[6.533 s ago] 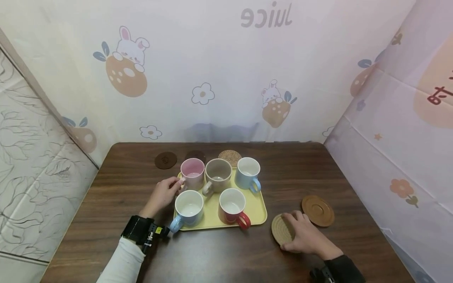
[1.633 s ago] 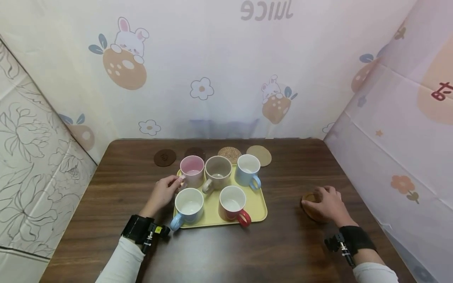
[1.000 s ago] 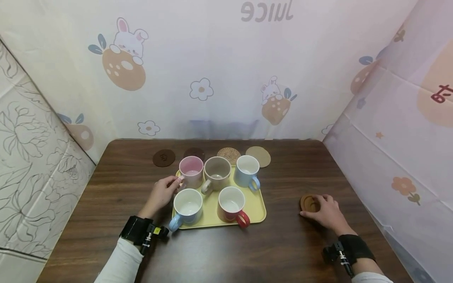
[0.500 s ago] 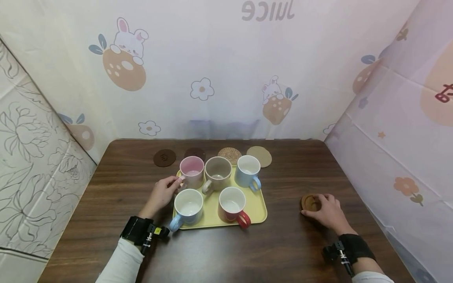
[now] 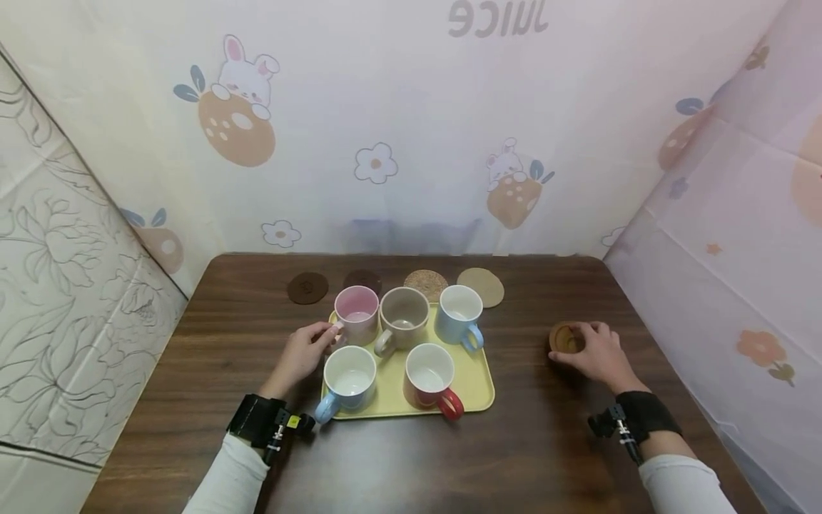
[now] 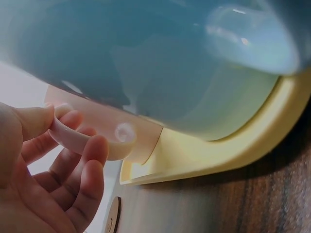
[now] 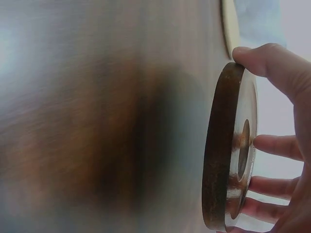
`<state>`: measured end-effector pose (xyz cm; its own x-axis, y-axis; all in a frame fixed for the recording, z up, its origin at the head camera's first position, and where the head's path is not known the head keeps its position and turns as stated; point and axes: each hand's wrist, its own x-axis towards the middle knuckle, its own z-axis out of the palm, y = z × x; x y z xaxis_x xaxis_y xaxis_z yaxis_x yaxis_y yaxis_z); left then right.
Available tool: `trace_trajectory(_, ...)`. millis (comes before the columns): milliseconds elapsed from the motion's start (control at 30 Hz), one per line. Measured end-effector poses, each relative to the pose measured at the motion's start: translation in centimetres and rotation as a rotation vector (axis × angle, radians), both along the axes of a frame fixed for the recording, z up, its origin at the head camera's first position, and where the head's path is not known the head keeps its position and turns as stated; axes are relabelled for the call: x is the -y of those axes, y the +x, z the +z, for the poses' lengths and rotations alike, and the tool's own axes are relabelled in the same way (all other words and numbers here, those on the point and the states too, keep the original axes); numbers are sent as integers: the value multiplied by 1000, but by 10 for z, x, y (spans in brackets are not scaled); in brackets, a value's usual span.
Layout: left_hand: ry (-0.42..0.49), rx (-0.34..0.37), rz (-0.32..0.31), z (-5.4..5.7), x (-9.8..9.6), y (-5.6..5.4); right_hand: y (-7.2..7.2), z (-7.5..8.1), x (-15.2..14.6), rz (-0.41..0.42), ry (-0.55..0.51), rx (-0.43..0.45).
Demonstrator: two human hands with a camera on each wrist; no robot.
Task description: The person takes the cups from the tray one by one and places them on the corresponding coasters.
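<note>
My left hand point(image 5: 302, 360) grips the handle point(image 6: 73, 140) of the pink mug point(image 5: 357, 307), which stands at the back left of the yellow tray point(image 5: 474, 375). In the left wrist view the thumb and fingers curl round that handle, and a blue mug point(image 6: 160, 63) fills the foreground. Right of the tray, my right hand point(image 5: 600, 357) holds a round wooden coaster point(image 5: 557, 343) by its rim. The right wrist view shows the coaster point(image 7: 221, 145) clear of the table, its recessed face toward the palm, with the thumb at one edge and the fingers along the face.
Also on the tray are a beige mug point(image 5: 403, 314), a light blue mug point(image 5: 457, 314), another blue mug point(image 5: 349, 375) and a red mug point(image 5: 427, 375). Behind it lie two dark coasters point(image 5: 307, 288), a speckled cork coaster point(image 5: 426, 284) and a tan woven coaster point(image 5: 484, 287). A printed curtain point(image 5: 424, 185) hangs behind the table.
The woven coaster, earlier under my right hand, now lies behind the tray. My right hand has picked up the wooden coaster and moved it slightly toward the back. The left hand keeps its grip.
</note>
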<state>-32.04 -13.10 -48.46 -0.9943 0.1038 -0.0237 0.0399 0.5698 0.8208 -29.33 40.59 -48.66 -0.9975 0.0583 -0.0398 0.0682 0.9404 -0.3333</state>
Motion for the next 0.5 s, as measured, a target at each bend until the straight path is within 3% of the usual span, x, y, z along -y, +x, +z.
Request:
trace_trajectory(233,9,-6,12,-1,-3,-2,-31,11,4,28,-23,-7)
trace_trajectory(500,23,4,22,-3,-1,0,-54,16,10,62,-25,14)
